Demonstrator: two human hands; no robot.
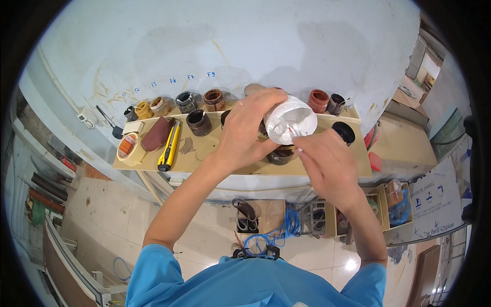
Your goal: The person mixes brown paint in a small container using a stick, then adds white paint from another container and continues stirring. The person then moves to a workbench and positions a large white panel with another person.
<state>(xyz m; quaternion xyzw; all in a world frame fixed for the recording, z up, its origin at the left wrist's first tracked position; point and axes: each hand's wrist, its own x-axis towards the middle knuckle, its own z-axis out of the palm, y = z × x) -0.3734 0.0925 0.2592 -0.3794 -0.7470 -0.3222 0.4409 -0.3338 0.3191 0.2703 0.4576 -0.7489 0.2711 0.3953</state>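
Note:
My left hand (241, 132) is wrapped round a white tub (306, 118) above the shelf, its mouth tilted toward me. Whitish material coats part of the tub's inside. At the tub's lower rim, my right hand (330, 165) is closed, with the fingers pinching a thin stick-like tool (291, 132) whose end reaches into the tub. The exact kind of tool is too small to make out. Below the tub stands a dark jar (280, 155), partly hidden by the hands.
Several paint jars line the back ledge, among them a yellow one (143, 109) and a reddish one (318, 101). Left on the shelf (215, 159) lie a tape roll (131, 148), maroon sandpaper (157, 134) and a yellow utility knife (170, 146). A blue hose (290, 223) coils on the floor.

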